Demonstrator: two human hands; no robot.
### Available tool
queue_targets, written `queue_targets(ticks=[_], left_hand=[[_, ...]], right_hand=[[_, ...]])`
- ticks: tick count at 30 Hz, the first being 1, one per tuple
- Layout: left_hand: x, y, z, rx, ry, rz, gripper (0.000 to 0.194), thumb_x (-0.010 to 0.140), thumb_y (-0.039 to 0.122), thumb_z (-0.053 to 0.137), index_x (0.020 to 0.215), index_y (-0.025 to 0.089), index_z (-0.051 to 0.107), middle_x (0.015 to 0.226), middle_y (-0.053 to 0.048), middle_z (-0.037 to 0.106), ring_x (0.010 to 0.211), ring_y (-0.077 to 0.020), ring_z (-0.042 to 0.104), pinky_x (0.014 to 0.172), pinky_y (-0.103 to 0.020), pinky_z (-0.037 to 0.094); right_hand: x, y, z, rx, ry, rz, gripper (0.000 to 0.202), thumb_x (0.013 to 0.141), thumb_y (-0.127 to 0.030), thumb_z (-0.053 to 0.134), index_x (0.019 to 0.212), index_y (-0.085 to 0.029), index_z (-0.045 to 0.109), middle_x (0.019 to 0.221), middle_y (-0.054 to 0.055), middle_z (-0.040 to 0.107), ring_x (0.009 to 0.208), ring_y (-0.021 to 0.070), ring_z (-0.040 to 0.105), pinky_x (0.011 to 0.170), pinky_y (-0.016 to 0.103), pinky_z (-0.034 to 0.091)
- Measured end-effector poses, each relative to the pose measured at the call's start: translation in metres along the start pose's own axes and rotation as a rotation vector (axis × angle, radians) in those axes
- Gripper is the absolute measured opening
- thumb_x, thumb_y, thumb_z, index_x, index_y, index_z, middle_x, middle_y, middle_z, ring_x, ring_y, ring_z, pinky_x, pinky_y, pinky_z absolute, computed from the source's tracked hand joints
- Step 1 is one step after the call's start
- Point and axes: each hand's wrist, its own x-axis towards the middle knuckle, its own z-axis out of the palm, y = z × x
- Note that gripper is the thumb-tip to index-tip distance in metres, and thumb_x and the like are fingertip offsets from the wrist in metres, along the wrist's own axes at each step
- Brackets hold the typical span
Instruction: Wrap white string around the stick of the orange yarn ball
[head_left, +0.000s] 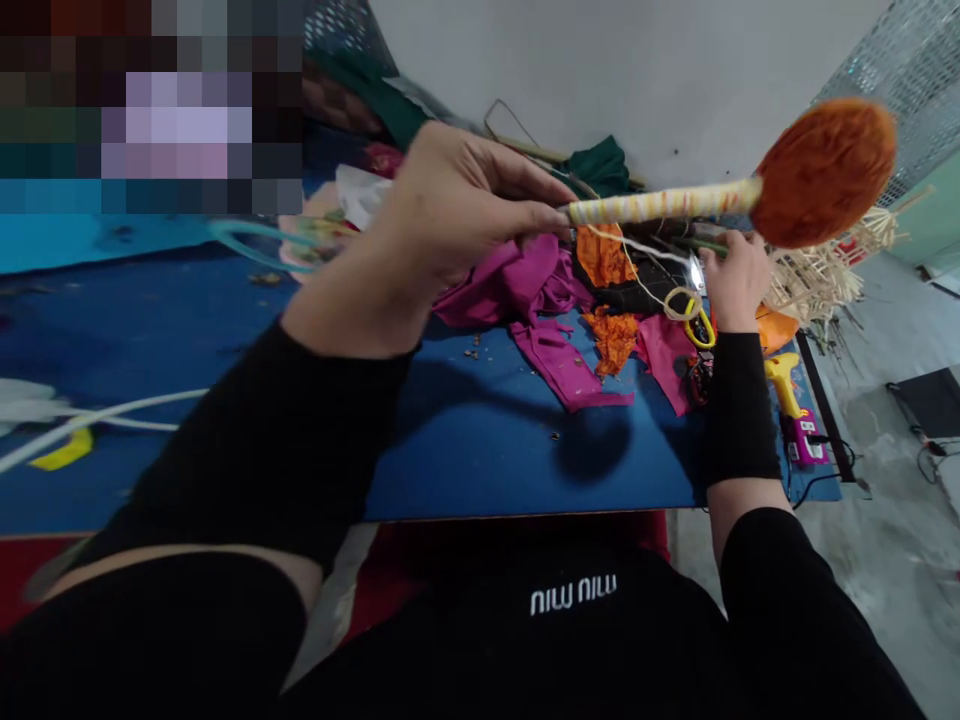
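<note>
Above the blue surface (465, 470): from where I stand, the head view has the wrapped stick (660, 204) up in the air, nearly level, its round orange head (829, 172) out to the right.
Left hand (476, 200): closed in a pinch on the stick's left end, fingertips at the edge of the white and yellow winding. I'd keep that pinch firm but light, so the turns don't slide or bunch.
Right hand (741, 280): over on the right, fingers bent beside a thin green stem; whether they grip it, I cannot tell.
White strand (652, 248): slack from near the pinched end, sagging towards the right hand. Drawing it gently straight would probably guard against snags.
Small ring (682, 303): just beside the yellow-handled tool (700, 326); that spot looks ripe for tangles.
Orange head: best kept lifted, I think, for its weight could twist the stick in so small a hold.
Cloth scraps (574, 365): magenta, lying beneath, with orange crumpled pieces (613, 340) alongside.
Yellow glue gun (784, 383): at the near right; its cord calls for a careful sleeve.
</note>
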Motion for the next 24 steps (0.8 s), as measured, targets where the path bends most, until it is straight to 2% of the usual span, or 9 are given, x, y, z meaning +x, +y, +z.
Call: queue_targets(ticks=[2,4,8,10,12,14,16,19,24], left_hand=[[0.0,-0.005,0.014,-0.083,-0.023,-0.03,0.019,0.08,0.003,0.081,0.085,0.021,0.084,0.064,0.004,0.074,0.055,-0.0094,0.051,0.07,-0.035,0.057],[0.002,-0.012,0.023,-0.107,-0.07,-0.073,0.015,0.084,0.006,0.08,0.09,0.02,0.084,0.069,0.002,0.076,0.057,-0.009,0.053,0.069,-0.033,0.057],[0.003,-0.025,0.031,-0.116,-0.093,-0.104,0.012,0.084,0.011,0.083,0.095,0.016,0.083,0.077,-0.002,0.078,0.061,-0.0102,0.063,0.065,-0.028,0.057],[0.004,-0.029,0.034,-0.105,-0.091,-0.11,0.011,0.086,0.018,0.086,0.096,0.017,0.082,0.078,-0.004,0.078,0.065,-0.0133,0.07,0.065,-0.027,0.057],[0.004,-0.03,0.036,-0.117,-0.075,-0.115,0.01,0.087,0.019,0.086,0.095,0.017,0.081,0.079,-0.004,0.078,0.069,-0.015,0.073,0.067,-0.028,0.059],[0.005,-0.029,0.037,-0.162,-0.051,-0.137,0.01,0.085,0.011,0.084,0.092,0.017,0.081,0.077,-0.003,0.077,0.064,-0.0127,0.069,0.067,-0.027,0.057],[0.006,-0.028,0.036,-0.217,-0.037,-0.178,0.015,0.084,0.003,0.079,0.089,0.016,0.081,0.073,-0.002,0.074,0.057,-0.0093,0.061,0.064,-0.026,0.052],[0.009,-0.027,0.032,-0.241,-0.07,-0.258,0.016,0.084,-0.001,0.076,0.084,0.014,0.081,0.07,-0.001,0.071,0.052,-0.0071,0.054,0.061,-0.025,0.046],[0.013,-0.031,0.028,-0.189,-0.144,-0.296,0.013,0.083,0.0,0.079,0.085,0.013,0.081,0.068,0.001,0.067,0.051,-0.0055,0.051,0.061,-0.025,0.042]], right_hand=[[-0.005,-0.021,-0.005,-0.121,-0.026,-0.007,0.023,0.096,-0.041,0.074,0.107,-0.02,0.075,0.125,0.017,0.074,0.124,0.0345,0.068,0.116,0.063,0.05],[-0.011,-0.045,-0.007,-0.007,-0.102,-0.073,0.022,0.1,-0.04,0.07,0.113,-0.023,0.077,0.127,0.014,0.076,0.122,0.0314,0.071,0.118,0.058,0.052],[-0.025,-0.089,0.006,0.461,-0.264,-0.185,0.042,0.106,-0.064,0.056,0.118,-0.029,0.075,0.122,0.006,0.08,0.122,0.0256,0.073,0.116,0.049,0.056],[-0.035,-0.106,0.018,0.61,-0.344,-0.177,0.053,0.099,-0.076,0.06,0.12,-0.029,0.072,0.117,0.005,0.08,0.116,0.0247,0.074,0.11,0.046,0.059],[-0.045,-0.118,0.029,0.677,-0.391,-0.119,0.06,0.092,-0.083,0.065,0.117,-0.028,0.071,0.102,0.003,0.078,0.099,0.022,0.074,0.096,0.04,0.063],[-0.054,-0.126,0.035,0.649,-0.328,-0.045,0.056,0.095,-0.082,0.062,0.101,-0.027,0.069,0.082,-0.001,0.069,0.076,0.0173,0.065,0.077,0.034,0.059],[-0.061,-0.131,0.036,0.555,-0.185,-0.035,0.054,0.101,-0.076,0.056,0.084,-0.025,0.062,0.07,-0.004,0.056,0.065,0.0141,0.052,0.067,0.03,0.049],[-0.067,-0.134,0.032,0.404,-0.033,-0.123,0.051,0.108,-0.065,0.051,0.078,-0.024,0.056,0.067,-0.005,0.047,0.064,0.0125,0.044,0.065,0.029,0.039],[-0.069,-0.135,0.031,0.254,0.008,-0.23,0.039,0.111,-0.049,0.046,0.082,-0.024,0.055,0.07,-0.004,0.053,0.065,0.0129,0.049,0.067,0.03,0.039]])
